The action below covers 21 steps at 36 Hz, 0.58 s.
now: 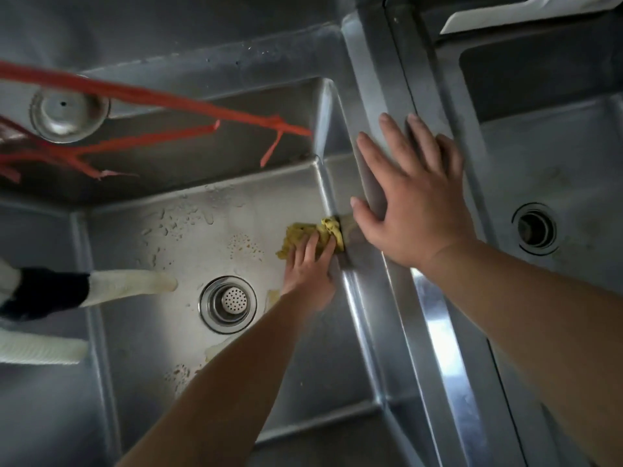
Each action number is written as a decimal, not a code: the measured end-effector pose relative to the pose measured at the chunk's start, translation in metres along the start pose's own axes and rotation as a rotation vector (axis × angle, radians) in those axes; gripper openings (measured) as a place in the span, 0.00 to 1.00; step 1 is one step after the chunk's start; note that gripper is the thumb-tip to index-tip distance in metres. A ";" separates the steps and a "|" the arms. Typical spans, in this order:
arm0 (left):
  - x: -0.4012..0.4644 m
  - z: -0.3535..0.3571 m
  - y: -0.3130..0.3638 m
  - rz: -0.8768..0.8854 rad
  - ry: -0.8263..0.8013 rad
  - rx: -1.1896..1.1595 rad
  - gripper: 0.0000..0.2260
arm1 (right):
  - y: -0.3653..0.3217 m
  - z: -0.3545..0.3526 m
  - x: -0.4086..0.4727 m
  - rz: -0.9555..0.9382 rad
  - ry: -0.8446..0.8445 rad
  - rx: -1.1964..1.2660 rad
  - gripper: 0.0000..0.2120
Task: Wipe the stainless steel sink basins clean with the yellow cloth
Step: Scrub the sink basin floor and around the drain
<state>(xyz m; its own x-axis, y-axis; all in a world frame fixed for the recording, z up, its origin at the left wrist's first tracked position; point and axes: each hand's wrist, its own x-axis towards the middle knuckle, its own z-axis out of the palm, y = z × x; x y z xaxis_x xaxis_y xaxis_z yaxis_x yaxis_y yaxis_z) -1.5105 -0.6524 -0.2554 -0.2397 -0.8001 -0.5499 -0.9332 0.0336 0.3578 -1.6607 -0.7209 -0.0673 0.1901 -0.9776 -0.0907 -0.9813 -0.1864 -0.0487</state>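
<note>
The crumpled yellow cloth [315, 235] lies at the right edge of the middle steel basin's floor [188, 237], against its right wall. My left hand [308, 271] presses down on the cloth with fairly straight fingers laid over it. My right hand [411, 197] rests flat, fingers spread, on the steel divider rim [435, 325] between the middle basin and the right basin [553, 170]. Water drops and soap spots dot the middle basin's floor.
A perforated drain strainer [228, 302] sits in the middle basin's floor. White ribbed hoses [131, 284] reach in from the left. Red plastic strings [141, 96] hang across the upper left. The right basin has an open drain [535, 229]. A round steel plug [69, 111] sits at upper left.
</note>
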 end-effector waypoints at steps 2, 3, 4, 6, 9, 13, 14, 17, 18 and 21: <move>-0.019 0.015 -0.001 0.040 -0.047 0.067 0.31 | 0.000 0.000 0.000 -0.002 0.007 0.002 0.34; -0.029 0.022 -0.002 0.062 -0.064 0.105 0.32 | 0.000 0.001 0.000 -0.004 0.013 0.002 0.34; -0.038 0.028 -0.003 0.082 -0.078 0.138 0.33 | 0.000 0.002 0.000 -0.006 0.017 -0.001 0.34; -0.056 0.041 -0.003 0.125 -0.099 0.170 0.34 | -0.001 0.003 -0.001 -0.008 0.024 -0.016 0.34; -0.083 0.063 -0.005 0.200 -0.118 0.207 0.33 | -0.003 0.004 -0.002 -0.015 0.039 -0.058 0.33; -0.117 0.085 -0.006 0.339 -0.179 0.291 0.28 | -0.005 0.003 -0.004 -0.018 0.043 -0.084 0.31; -0.124 0.089 -0.006 0.373 -0.211 0.311 0.26 | -0.005 0.003 -0.006 -0.022 0.043 -0.090 0.31; -0.143 0.105 -0.005 0.502 -0.306 0.375 0.24 | -0.008 0.002 -0.013 -0.043 0.058 -0.094 0.28; -0.150 0.108 -0.002 0.564 -0.329 0.443 0.24 | -0.011 0.002 -0.018 -0.047 0.059 -0.075 0.27; -0.164 0.108 0.007 0.673 -0.433 0.639 0.24 | -0.027 0.003 -0.053 -0.094 0.086 0.054 0.23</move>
<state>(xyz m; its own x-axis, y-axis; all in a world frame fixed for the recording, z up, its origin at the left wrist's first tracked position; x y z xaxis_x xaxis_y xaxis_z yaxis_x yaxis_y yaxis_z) -1.5066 -0.4566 -0.2445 -0.7247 -0.2167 -0.6541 -0.5074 0.8100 0.2938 -1.6441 -0.6635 -0.0646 0.2760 -0.9612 0.0023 -0.9556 -0.2746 -0.1067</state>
